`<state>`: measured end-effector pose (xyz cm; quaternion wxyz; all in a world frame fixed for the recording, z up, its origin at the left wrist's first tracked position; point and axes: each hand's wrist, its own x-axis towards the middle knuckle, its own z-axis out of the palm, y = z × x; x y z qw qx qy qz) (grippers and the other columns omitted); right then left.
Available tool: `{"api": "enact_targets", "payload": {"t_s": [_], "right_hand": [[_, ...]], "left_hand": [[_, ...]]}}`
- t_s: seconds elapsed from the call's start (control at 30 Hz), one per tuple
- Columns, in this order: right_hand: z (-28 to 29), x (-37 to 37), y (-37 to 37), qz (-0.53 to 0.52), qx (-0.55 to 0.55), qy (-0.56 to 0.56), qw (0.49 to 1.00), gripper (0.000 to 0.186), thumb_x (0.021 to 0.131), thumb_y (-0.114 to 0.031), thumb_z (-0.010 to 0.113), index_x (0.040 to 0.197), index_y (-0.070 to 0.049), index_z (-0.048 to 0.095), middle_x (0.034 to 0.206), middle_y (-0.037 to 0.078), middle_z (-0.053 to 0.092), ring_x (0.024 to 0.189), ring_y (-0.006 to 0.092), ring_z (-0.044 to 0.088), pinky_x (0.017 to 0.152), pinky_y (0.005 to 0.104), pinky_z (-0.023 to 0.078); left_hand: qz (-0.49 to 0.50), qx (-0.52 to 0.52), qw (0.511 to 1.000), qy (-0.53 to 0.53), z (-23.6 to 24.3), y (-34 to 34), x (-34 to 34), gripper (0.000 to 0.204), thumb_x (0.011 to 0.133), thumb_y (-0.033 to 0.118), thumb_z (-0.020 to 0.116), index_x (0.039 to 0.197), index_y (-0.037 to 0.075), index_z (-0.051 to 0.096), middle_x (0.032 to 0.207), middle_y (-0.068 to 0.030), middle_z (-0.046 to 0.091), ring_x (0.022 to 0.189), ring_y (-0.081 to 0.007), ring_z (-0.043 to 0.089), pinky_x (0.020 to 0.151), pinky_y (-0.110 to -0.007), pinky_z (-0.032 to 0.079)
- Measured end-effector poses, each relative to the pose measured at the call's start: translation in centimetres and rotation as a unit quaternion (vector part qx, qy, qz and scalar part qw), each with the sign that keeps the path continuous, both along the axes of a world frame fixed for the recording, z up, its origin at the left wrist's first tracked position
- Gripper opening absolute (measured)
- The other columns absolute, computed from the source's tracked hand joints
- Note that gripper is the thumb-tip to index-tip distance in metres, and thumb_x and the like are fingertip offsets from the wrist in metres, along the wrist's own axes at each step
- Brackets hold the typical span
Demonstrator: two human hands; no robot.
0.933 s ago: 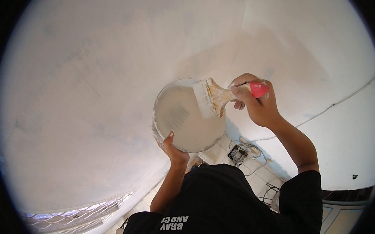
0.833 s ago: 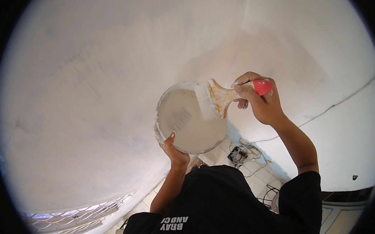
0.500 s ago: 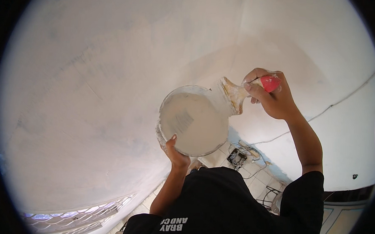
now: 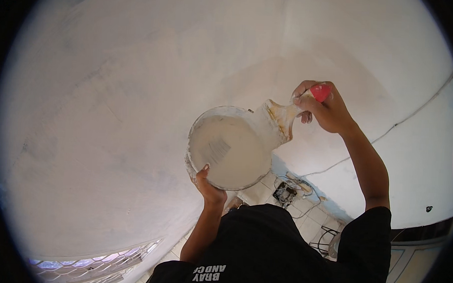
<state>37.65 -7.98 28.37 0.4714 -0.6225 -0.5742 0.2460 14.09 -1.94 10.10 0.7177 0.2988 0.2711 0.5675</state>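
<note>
My left hand (image 4: 209, 186) grips the round bucket (image 4: 223, 112), its thumb over the near rim. Pale, creamy liquid (image 4: 238, 154) lies inside, with streaks on its surface. My right hand (image 4: 324, 110) is closed round the red-tipped handle of a wide, paint-smeared brush (image 4: 280, 118), whose white bristle end sits at the bucket's right rim.
A pale, patchy wall (image 4: 112, 86) meets the right wall (image 4: 397, 174), where a thin cable (image 4: 395, 124) runs. Below lie floor tiles (image 4: 314, 216) with a dark tangled-cable item (image 4: 285, 193). A metal grille (image 4: 95, 261) is at the lower left.
The brush and my right hand have shifted right and slightly away from me, from over the bucket to its right edge. The bucket has moved a little toward my body.
</note>
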Motion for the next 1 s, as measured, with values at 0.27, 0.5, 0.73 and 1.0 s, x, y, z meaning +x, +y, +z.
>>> {"api": "enact_targets", "payload": {"t_s": [0.27, 0.5, 0.73, 1.0], "right_hand": [[-0.1, 1.1, 1.0, 0.030, 0.027, 0.114, 0.993, 0.014, 0.078, -0.013, 0.056, 0.076, 0.001, 0.059, 0.057, 0.006, 0.056, 0.046, 0.0114, 0.055, 0.043, 0.0229, 0.044], [0.0, 3.6, 1.3, -0.015, -0.003, 0.088, 0.996, 0.013, 0.077, -0.012, 0.058, 0.076, 0.001, 0.059, 0.057, 0.007, 0.056, 0.045, 0.0131, 0.055, 0.042, 0.0226, 0.043], [-0.5, 3.4, 0.9, 0.006, 0.050, 0.147, 0.988, 0.013, 0.077, -0.013, 0.058, 0.078, 0.000, 0.058, 0.060, 0.009, 0.057, 0.046, 0.0148, 0.057, 0.042, 0.0241, 0.045], [-1.1, 3.6, 1.3, -0.006, 0.033, 0.109, 0.993, 0.013, 0.077, -0.013, 0.057, 0.078, 0.000, 0.059, 0.060, 0.010, 0.059, 0.046, 0.0133, 0.056, 0.042, 0.0230, 0.044]], "left_hand": [[-0.014, -0.003, 1.000, -0.018, 0.1, 0.7, 0.3, 0.053, 0.077, 0.036, 0.045, 0.119, 0.004, 0.045, 0.115, -0.0094, 0.051, 0.108, -0.0227, 0.049, 0.090, -0.035, 0.039], [-0.010, -0.008, 1.000, 0.004, -1.0, 1.0, 0.5, 0.054, 0.078, 0.037, 0.044, 0.120, 0.004, 0.044, 0.117, -0.0098, 0.050, 0.110, -0.0233, 0.048, 0.090, -0.036, 0.038], [-0.037, 0.006, 0.999, -0.005, -1.0, 1.2, 0.3, 0.057, 0.077, 0.038, 0.044, 0.122, 0.003, 0.043, 0.118, -0.0102, 0.049, 0.112, -0.0238, 0.046, 0.092, -0.036, 0.037], [-0.037, -0.017, 0.999, -0.022, -0.7, 1.7, 0.3, 0.060, 0.075, 0.039, 0.044, 0.123, 0.002, 0.042, 0.119, -0.0113, 0.049, 0.112, -0.0252, 0.046, 0.092, -0.037, 0.036]]}}
